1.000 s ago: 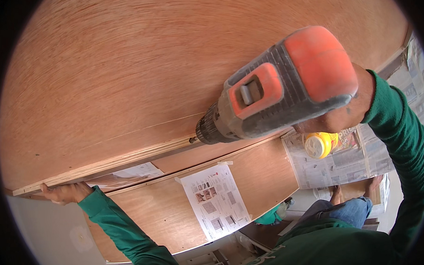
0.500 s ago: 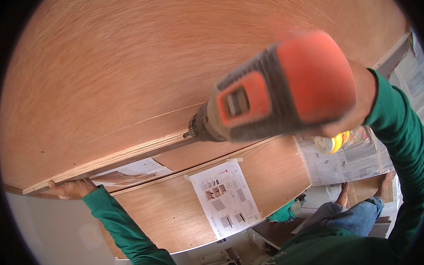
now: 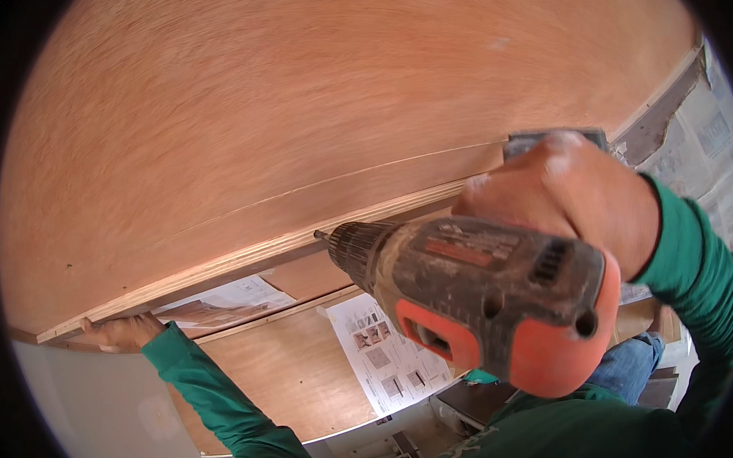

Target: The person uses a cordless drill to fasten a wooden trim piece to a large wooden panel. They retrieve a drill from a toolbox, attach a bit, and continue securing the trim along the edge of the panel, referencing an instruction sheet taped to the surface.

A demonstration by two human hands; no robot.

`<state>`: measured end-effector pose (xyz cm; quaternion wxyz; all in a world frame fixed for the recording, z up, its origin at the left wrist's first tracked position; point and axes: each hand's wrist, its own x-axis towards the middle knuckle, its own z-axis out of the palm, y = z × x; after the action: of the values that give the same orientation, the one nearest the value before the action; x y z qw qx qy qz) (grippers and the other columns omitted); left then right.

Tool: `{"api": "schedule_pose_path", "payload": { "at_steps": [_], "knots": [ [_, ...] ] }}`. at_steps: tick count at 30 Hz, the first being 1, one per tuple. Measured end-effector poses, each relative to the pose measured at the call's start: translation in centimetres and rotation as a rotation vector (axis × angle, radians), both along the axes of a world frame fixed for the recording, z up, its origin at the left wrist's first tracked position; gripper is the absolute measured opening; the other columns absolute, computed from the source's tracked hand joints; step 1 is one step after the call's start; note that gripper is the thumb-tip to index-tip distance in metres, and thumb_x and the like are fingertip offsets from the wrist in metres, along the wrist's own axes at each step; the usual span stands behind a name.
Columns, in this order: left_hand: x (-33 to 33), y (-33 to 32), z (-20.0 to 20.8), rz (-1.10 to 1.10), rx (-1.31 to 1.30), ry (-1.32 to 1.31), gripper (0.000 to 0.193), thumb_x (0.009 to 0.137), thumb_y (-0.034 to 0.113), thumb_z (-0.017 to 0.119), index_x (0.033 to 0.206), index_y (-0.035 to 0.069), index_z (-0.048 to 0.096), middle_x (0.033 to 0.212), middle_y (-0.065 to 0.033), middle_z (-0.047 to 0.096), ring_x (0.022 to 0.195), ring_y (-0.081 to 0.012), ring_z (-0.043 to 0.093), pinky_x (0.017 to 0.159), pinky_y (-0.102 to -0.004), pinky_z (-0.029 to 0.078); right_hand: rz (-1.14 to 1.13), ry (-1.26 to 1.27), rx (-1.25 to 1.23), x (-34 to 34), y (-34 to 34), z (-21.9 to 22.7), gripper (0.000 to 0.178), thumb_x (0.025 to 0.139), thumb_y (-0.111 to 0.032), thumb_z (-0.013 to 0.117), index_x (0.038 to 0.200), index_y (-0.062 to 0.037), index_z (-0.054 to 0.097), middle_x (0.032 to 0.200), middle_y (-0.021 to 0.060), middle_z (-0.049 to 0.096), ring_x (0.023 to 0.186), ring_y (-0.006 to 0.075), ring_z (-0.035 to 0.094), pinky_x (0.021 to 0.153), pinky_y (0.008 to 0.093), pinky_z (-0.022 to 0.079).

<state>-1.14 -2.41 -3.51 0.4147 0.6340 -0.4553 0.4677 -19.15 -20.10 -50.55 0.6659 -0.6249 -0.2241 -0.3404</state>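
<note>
Two hands stay busy as I watch: my right hand (image 3: pixel 565 200), clenched on the orange drill (image 3: pixel 493 302), has swung it round so its tip now meets the plywood panel's (image 3: pixel 305 130) layered edge, my left hand (image 3: pixel 121 332) gripping that edge farther left.

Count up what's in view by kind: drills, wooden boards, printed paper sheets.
Cordless drill: 1
Plywood boards: 2, upper, lower
Printed paper sheets: 2, one, another
Total: 5
</note>
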Motion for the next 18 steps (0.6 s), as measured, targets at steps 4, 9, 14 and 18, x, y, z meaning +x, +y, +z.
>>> {"api": "schedule_pose_path", "payload": {
  "at_steps": [4, 9, 14, 18],
  "knots": [
    [1.0, 0.3, 0.5, -0.021, -0.08, 0.032, 0.054, 0.089, 0.03, 0.065, 0.118, -0.014, 0.053, 0.121, -0.0252, 0.057, 0.102, -0.0382, 0.065, 0.079, -0.0493, 0.062, -0.122, 0.046, -0.16, -1.1, 0.6, 0.8, 0.02, 0.077, -0.008, 0.07, 0.096, -0.0023, 0.069, 0.095, 0.013, 0.067, 0.089, 0.0302, 0.066, 0.08, 0.0398, 0.056],
    [0.4, 0.7, 1.3, -0.051, -0.026, 0.042, 0.052, 0.09, 0.032, 0.064, 0.118, -0.012, 0.054, 0.121, -0.0245, 0.057, 0.102, -0.037, 0.066, 0.081, -0.0469, 0.062, -0.198, 0.02, -0.099, -1.1, 1.3, 0.5, 0.022, 0.08, 0.0, 0.065, 0.102, -0.0014, 0.069, 0.102, 0.0107, 0.067, 0.094, 0.0256, 0.066, 0.085, 0.0371, 0.057],
    [-0.5, -0.5, -0.9, -0.053, -0.025, 0.1, 0.051, 0.091, 0.032, 0.062, 0.12, -0.01, 0.055, 0.122, -0.024, 0.058, 0.102, -0.0372, 0.066, 0.082, -0.046, 0.062, 0.012, -0.193, 0.293, -0.6, 2.1, -0.2, 0.04, 0.079, -0.004, 0.07, 0.119, -0.0037, 0.064, 0.106, 0.0119, 0.068, 0.09, 0.0276, 0.064, 0.08, 0.0363, 0.055],
    [-1.0, -1.5, -2.6, -0.043, -0.039, 0.116, 0.052, 0.09, 0.03, 0.064, 0.121, -0.01, 0.054, 0.123, -0.025, 0.057, 0.102, -0.0386, 0.065, 0.083, -0.0478, 0.062, 0.02, -0.287, 0.211, 0.5, 0.4, -1.6, 0.032, 0.076, -0.018, 0.078, 0.1, -0.0023, 0.067, 0.084, 0.0167, 0.067, 0.072, 0.0362, 0.061, 0.065, 0.0414, 0.052]
  ]
}}
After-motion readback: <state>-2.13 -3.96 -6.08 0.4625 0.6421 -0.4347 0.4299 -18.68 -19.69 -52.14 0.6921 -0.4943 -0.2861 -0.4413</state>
